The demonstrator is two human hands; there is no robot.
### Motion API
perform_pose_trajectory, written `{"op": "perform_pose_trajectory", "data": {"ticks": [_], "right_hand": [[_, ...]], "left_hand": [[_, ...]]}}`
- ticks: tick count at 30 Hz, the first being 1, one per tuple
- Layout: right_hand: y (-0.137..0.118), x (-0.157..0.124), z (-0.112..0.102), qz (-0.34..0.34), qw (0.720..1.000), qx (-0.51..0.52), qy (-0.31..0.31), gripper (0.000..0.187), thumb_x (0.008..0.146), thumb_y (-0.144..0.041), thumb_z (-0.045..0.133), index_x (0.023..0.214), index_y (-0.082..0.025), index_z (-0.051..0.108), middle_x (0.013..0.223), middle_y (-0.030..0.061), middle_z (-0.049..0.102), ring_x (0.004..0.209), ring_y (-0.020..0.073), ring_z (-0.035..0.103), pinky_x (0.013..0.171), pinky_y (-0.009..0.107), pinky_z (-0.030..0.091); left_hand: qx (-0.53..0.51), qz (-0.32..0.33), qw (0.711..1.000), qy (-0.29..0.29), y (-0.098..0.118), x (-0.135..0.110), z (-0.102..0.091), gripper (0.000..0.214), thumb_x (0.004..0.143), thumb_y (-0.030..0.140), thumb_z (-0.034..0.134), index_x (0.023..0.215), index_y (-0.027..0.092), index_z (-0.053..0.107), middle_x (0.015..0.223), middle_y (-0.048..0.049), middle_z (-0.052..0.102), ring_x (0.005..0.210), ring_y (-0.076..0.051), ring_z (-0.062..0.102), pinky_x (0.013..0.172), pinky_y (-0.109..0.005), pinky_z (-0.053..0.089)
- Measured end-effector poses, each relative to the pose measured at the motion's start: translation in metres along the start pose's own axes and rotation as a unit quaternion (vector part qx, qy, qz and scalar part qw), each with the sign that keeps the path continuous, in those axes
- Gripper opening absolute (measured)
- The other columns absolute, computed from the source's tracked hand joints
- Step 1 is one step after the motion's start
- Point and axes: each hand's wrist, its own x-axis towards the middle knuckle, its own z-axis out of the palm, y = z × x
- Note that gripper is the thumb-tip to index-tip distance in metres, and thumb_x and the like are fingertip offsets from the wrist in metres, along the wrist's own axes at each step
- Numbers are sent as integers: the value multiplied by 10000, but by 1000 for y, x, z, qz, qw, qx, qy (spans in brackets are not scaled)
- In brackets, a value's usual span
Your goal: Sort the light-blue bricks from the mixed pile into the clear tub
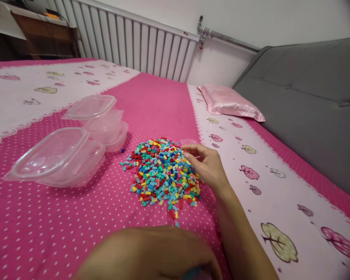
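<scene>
Pink satin pillow [231,103] near far-right corner of bed [160,97], by grey tufted headboard [309,89]. White radiator [137,39] beyond far edge, grey pipe [233,39] beside. Wooden table [43,33] past far-left corner.

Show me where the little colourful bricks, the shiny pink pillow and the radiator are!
Colourful bricks [165,173], head view: the middle of the heap.
Pink pillow [231,103], head view: the middle of its top.
Radiator [136,46], head view: its ribbed front.

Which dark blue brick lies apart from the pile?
The dark blue brick by the clear tubs, alone on the bedspread; the other dark blue ones visible sit in the pile.
</scene>
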Motion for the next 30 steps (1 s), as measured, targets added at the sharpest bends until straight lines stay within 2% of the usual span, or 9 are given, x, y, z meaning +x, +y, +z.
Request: {"op": "perform_pose_trajectory", "data": {"ticks": [5, 9, 12, 14, 17, 20, 24, 27, 30], "right_hand": [[0, -1, -5, 12, 999, -5, -41, 193, 778, -255, 625, 933, -171, 703, 824, 41, 719, 708, 140, 642, 656, 271, 490], [-5, -7, -15, 88, 970, -12, -227, 135, 754, -241, 625, 853, -158, 667, 683, 13, 681, 614, 133, 627, 581, 248, 465], [-9, -13, -21, 133, 917, -41, -374, 144, 727, -185, 631, 870, -163, 627, 682, 5, 692, 599, 133, 634, 562, 235, 453], [-12, -17, -22, 146, 888, -92, -426, 203, 707, -163, 657, 903, -173, 608, 699, 1, 701, 614, 136, 641, 564, 227, 441], [-19, -22, -18, 131, 860, -229, -437, 316, 638, -202, 762, 911, -184, 605, 728, 4, 697, 670, 155, 646, 570, 223, 410], [-32, -29, -6, 111, 827, -359, -418, 470, 561, -276, 839, 955, -178, 603, 861, 54, 699, 788, 208, 649, 594, 244, 394], [-50, -37, 14, 106, 783, -447, -419, 685, 582, -285, 848, 1163, -106, 533, 1035, 160, 671, 954, 296, 636, 676, 293, 422], [-52, -41, 25, 101, 784, -450, -416, 832, 594, -237, 844, 1290, -67, 420, 1054, 190, 664, 977, 320, 635, 696, 311, 438], [-43, -44, 33, 82, 805, -441, -389, 745, 639, -171, 783, 1275, -69, 408, 1009, 184, 674, 946, 317, 646, 679, 309, 436]], "left_hand": [[104, -4, 995, 9, 0, -1, 5, 259, 880, 457, 516, 998, 332, 710, 972, 6, 711, 862, -171, 647, 762, -217, 487], [144, 1, 986, 80, 1, -17, -11, 255, 847, 460, 553, 994, 317, 704, 915, 9, 715, 796, -169, 644, 720, -228, 479], [217, -94, 959, 158, -7, -29, -33, 283, 866, 462, 491, 973, 276, 675, 870, -5, 700, 718, -170, 620, 639, -247, 454], [307, -189, 902, 239, -17, -31, -49, 335, 837, 503, 490, 972, 239, 645, 864, -43, 690, 734, -213, 625, 631, -284, 443], [406, -331, 789, 321, -35, -25, -66, 492, 653, 510, 669, 1008, 174, 608, 888, -127, 689, 838, -330, 639, 681, -360, 446], [400, -353, 801, 273, -46, -9, -69, 691, 526, 385, 774, 1136, 157, 543, 1039, -154, 681, 969, -355, 630, 757, -366, 455], [404, -402, 793, 216, -51, 14, -60, 784, 534, 264, 787, 1218, 80, 452, 1119, -204, 647, 1044, -351, 611, 789, -342, 453], [407, -413, 782, 228, -53, 25, -54, 808, 554, 233, 788, 1238, 44, 403, 1089, -211, 651, 1040, -341, 616, 754, -317, 452], [404, -385, 786, 264, -57, 32, -50, 671, 579, 158, 747, 1169, 54, 444, 1017, -194, 672, 973, -318, 644, 683, -295, 444]]}}
